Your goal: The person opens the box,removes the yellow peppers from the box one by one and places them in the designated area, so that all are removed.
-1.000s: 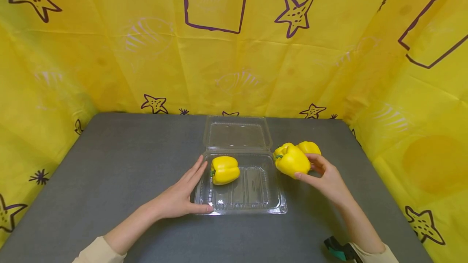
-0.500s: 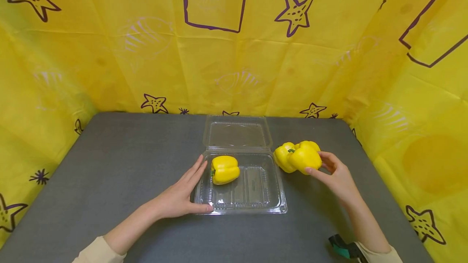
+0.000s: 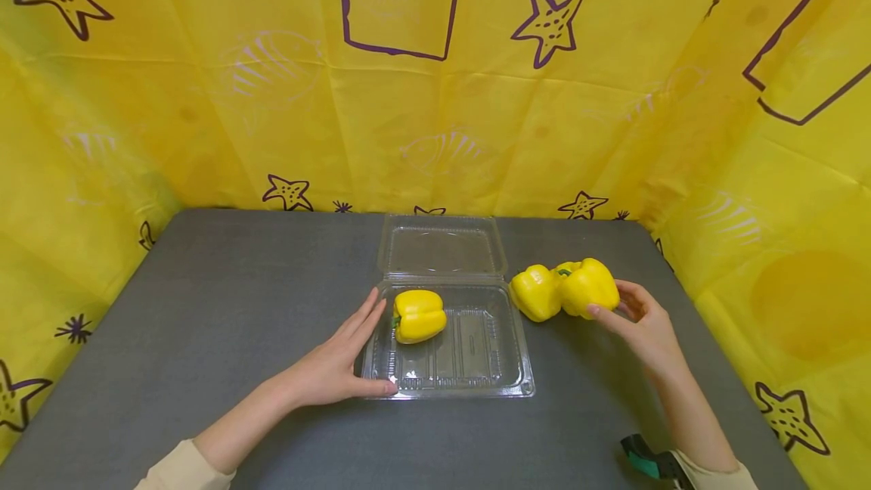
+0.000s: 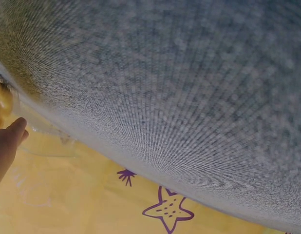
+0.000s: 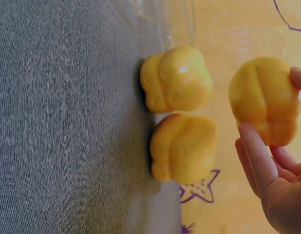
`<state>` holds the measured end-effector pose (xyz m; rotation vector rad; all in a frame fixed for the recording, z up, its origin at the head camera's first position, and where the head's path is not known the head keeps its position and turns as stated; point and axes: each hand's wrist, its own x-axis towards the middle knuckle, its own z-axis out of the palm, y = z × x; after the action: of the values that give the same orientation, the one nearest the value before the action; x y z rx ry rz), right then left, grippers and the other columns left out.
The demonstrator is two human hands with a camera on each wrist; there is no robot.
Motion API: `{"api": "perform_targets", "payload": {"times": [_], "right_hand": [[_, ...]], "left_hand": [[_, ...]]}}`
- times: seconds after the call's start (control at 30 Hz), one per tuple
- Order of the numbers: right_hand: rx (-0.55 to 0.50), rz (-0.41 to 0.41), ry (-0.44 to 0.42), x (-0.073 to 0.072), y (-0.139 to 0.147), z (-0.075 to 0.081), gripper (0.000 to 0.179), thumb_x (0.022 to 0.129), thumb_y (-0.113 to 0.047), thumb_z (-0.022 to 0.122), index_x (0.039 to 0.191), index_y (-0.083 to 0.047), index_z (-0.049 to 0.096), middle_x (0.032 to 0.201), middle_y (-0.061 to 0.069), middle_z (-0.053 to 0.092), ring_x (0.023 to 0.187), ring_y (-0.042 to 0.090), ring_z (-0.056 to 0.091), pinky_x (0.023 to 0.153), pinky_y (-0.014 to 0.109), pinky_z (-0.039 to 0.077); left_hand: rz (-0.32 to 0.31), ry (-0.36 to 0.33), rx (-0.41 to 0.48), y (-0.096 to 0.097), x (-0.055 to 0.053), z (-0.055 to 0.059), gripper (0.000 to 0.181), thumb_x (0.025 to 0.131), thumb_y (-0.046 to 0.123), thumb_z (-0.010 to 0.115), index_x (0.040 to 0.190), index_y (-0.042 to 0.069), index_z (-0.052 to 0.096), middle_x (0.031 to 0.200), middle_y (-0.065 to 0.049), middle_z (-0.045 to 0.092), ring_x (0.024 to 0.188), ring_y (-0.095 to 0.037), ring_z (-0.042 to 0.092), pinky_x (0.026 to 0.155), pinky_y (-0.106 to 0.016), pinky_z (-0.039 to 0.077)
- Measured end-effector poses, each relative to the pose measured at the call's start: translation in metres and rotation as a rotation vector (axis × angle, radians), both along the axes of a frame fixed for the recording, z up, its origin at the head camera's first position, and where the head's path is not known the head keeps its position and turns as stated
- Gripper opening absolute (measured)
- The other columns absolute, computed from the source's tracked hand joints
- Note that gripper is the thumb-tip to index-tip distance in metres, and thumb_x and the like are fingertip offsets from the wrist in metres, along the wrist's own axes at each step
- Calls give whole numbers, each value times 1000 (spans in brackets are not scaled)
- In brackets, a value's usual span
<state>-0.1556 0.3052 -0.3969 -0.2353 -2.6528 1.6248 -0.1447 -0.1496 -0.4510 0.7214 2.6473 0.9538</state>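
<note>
My right hand holds a yellow bell pepper by its right side, between thumb and fingers. In the right wrist view this held pepper is apart from two others, a pepper and a second pepper, resting on the table. From the head, one of them shows beside the tray, while the other is mostly hidden behind the held one. A clear plastic clamshell container lies unfolded, with one yellow pepper in its left back part. My left hand rests along its left edge, fingers straight.
The container's clear lid lies folded back toward the far edge of the grey table. A yellow patterned cloth stands around the back and sides. A black and green strap is at my right wrist.
My right hand has carried the held pepper rightward, away from the container, uncovering the pepper on the table beside it. The left hand and the container have stayed put.
</note>
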Motion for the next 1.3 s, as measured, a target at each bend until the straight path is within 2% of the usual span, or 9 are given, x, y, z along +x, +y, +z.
{"api": "perform_targets", "payload": {"times": [0.13,0.33,0.43,0.77,1.0,1.3], "right_hand": [[-74,-5,36,1,5,-2,48,90,-26,72,129,-9,50,115,-14,55,102,-1,55,79,14,49],[-289,-31,77,-2,11,-5,38,88,-13,74,120,-15,53,110,-11,59,92,0,63,74,20,55],[-350,-55,93,-4,15,-6,38,88,-10,73,118,-15,52,106,-11,61,88,1,64,73,21,55],[-428,-164,83,-11,23,-11,43,86,-11,75,120,-13,47,103,-4,57,85,3,64,71,21,55],[-551,-258,116,-16,25,-14,44,85,-4,74,118,-12,46,105,-2,57,85,5,64,73,25,55],[-598,-349,97,-22,32,-19,45,84,-5,76,117,-12,46,105,-2,56,84,5,65,71,24,56]], "left_hand": [[2,-4,0,0,0,0,122,71,74,69,158,21,2,163,3,-11,147,-31,9,108,-60,28],[2,-13,1,0,0,1,122,71,71,71,158,21,2,163,3,-11,148,-31,9,108,-60,28],[3,-15,-2,0,0,1,122,71,71,71,158,21,2,163,4,-11,148,-31,9,108,-60,27],[5,-21,-5,0,0,1,122,71,72,70,158,22,1,163,5,-12,148,-30,8,108,-60,27],[3,-16,0,0,0,0,122,71,72,70,158,23,1,163,4,-12,148,-31,9,108,-60,27],[4,-18,3,0,0,0,122,71,71,71,158,22,1,163,4,-12,148,-31,8,108,-60,27]]}}
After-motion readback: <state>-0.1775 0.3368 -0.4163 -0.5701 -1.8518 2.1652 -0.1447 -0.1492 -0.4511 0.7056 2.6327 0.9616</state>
